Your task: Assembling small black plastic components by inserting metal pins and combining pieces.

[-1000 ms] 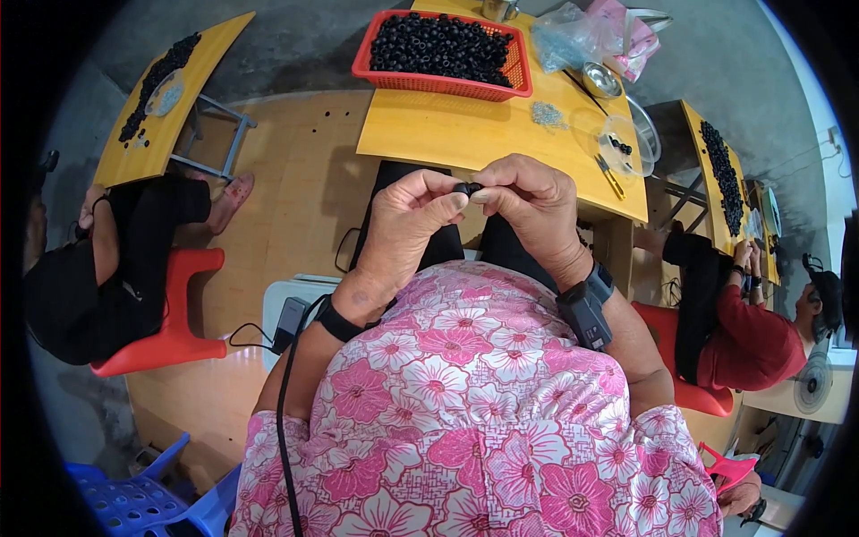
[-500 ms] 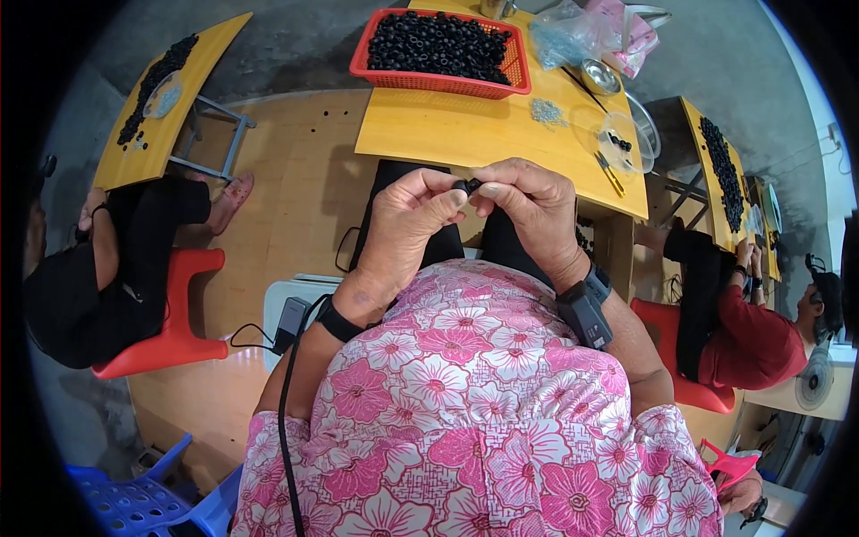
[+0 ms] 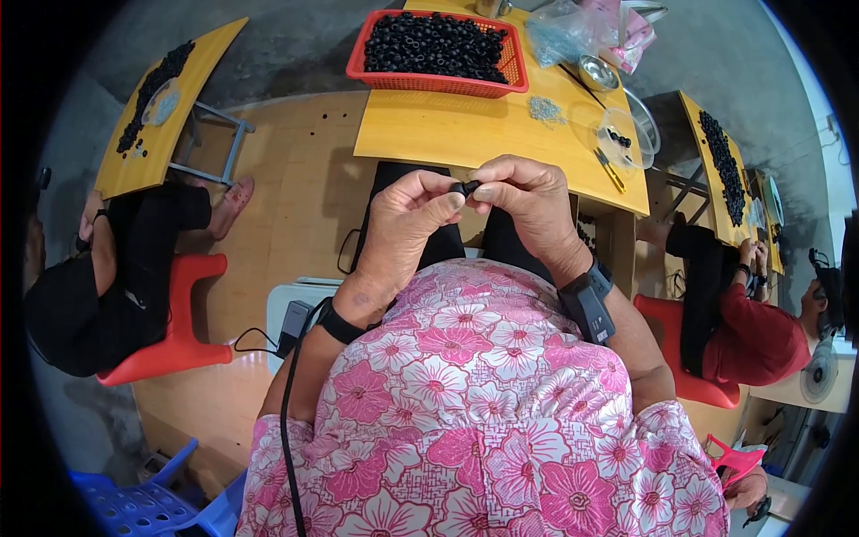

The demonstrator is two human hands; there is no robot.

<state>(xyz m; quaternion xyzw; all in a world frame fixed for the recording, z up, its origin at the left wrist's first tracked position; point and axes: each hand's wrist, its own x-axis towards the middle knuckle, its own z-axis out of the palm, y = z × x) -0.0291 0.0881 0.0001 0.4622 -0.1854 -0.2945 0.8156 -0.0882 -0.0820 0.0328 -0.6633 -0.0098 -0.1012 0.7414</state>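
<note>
Above my lap, just off the table's near edge, a small black ring-like part (image 3: 458, 189) sits between my two hands. My left hand (image 3: 404, 219) pinches it with thumb and forefinger. My right hand (image 3: 528, 201) grips its right side with thumb and fingertips, so the hands almost meet. Whether this is one part or two fitted together, I cannot tell. Beyond my hands, a red plastic basket (image 3: 438, 84) stands on the yellow table, heaped with similar black parts (image 3: 434, 46).
On the yellow table (image 3: 447, 121) lie small clear pieces (image 3: 545, 110), yellow-handled pliers (image 3: 610, 170), a clear plastic tub (image 3: 631, 152) holding a few black parts, a metal bowl (image 3: 598, 73) and plastic bags (image 3: 564, 36). People sit at tables on both sides. A cable (image 3: 284, 421) runs along my left arm.
The black part has turned slightly between my fingertips and shows more on the left side. My right hand has shifted a little left; both pinches stay closed.
</note>
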